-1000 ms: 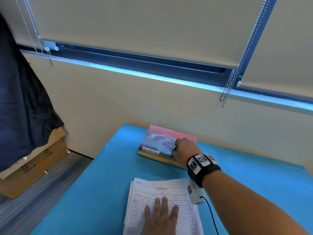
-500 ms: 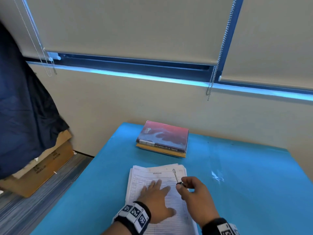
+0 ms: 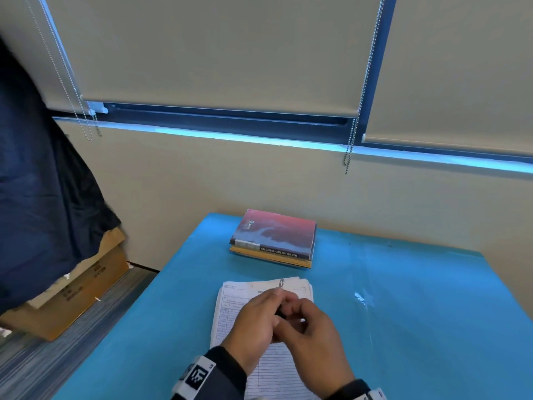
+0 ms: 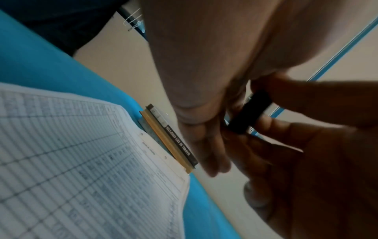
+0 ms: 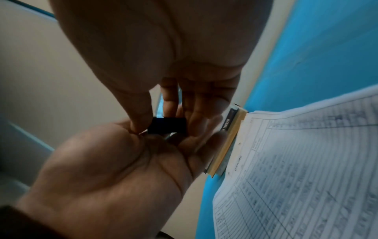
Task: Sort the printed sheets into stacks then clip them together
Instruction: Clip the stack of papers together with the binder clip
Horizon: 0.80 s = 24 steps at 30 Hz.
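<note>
A stack of printed sheets (image 3: 230, 310) lies on the blue table (image 3: 403, 313) in front of me, and it also shows in both wrist views (image 4: 81, 161) (image 5: 306, 161). Just above its far half, both hands meet around a black binder clip (image 3: 280, 312). My right hand (image 3: 291, 313) pinches the clip's black body (image 5: 166, 125) between thumb and fingers. My left hand (image 3: 275, 300) curls its fingers against the same clip (image 4: 249, 111). One silver wire handle (image 3: 281, 283) sticks up past the left fingers. The clip's mouth is hidden.
A red-covered book (image 3: 274, 235) on a thin yellow one lies at the table's far edge by the wall. Left of the table, on the floor, stands a cardboard box (image 3: 80, 287) under dark cloth (image 3: 37, 197). Blind chains (image 3: 350, 145) hang at the window.
My right hand left the book with the clip and came back over the sheets. My left hand lifted off the paper and closed onto the clip beside the right.
</note>
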Available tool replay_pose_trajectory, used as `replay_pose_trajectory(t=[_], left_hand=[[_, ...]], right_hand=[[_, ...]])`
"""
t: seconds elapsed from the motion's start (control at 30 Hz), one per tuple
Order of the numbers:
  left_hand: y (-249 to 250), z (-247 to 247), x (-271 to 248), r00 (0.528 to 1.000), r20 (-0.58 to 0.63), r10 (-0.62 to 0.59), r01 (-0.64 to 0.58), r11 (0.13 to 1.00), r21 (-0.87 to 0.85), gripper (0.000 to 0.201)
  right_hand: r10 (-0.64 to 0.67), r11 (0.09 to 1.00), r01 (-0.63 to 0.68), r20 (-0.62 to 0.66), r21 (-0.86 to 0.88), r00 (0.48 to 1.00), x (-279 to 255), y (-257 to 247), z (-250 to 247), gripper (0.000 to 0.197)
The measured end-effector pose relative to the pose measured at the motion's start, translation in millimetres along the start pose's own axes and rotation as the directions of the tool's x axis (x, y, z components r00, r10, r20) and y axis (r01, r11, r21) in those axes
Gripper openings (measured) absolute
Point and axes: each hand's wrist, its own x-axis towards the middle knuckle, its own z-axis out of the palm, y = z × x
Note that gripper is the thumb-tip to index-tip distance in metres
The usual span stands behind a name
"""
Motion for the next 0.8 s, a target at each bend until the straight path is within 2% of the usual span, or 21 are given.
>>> replay_pose_trajectory(t=[0.07, 0.27, 0.33, 0.43, 0.63, 0.8], left_hand=[[1, -1, 0, 0.999, -0.033, 0.036, -0.037, 0.999, -0.039, 0.043], [4, -14, -9, 0.992, -0.004, 0.123, -0.121, 0.984, 0.128, 0.043], [4, -16, -14, 0.991, 0.058, 0.12, -0.129, 0.976, 0.178, 0.042], [3, -15, -19, 0.987, 0.111, 0.114, -0.137, 0.965, 0.224, 0.043], [6, -16, -24, 0.99, 0.085, 0.109, -0.124, 0.972, 0.199, 0.039], [10, -17, -21, 0.984, 0.133, 0.119, -0.15, 0.956, 0.253, 0.038]], right_hand=[[-0.039, 0.997, 0.04, 0.028, -0.061, 0.999, -3, -5, 2, 0.005], [-0.136, 0.975, 0.123, -0.06, -0.185, 0.989, 1, -16, -10, 0.012], [-0.156, 0.974, 0.14, -0.083, -0.176, 0.984, 2, -19, -11, 0.011], [-0.152, 0.979, 0.143, -0.052, -0.148, 0.987, 2, -21, -9, 0.015], [-0.142, 0.984, 0.143, 0.009, -0.11, 0.99, -2, -26, -9, 0.018], [-0.142, 0.988, 0.14, -0.019, -0.072, 0.99, -4, -26, -6, 0.018]])
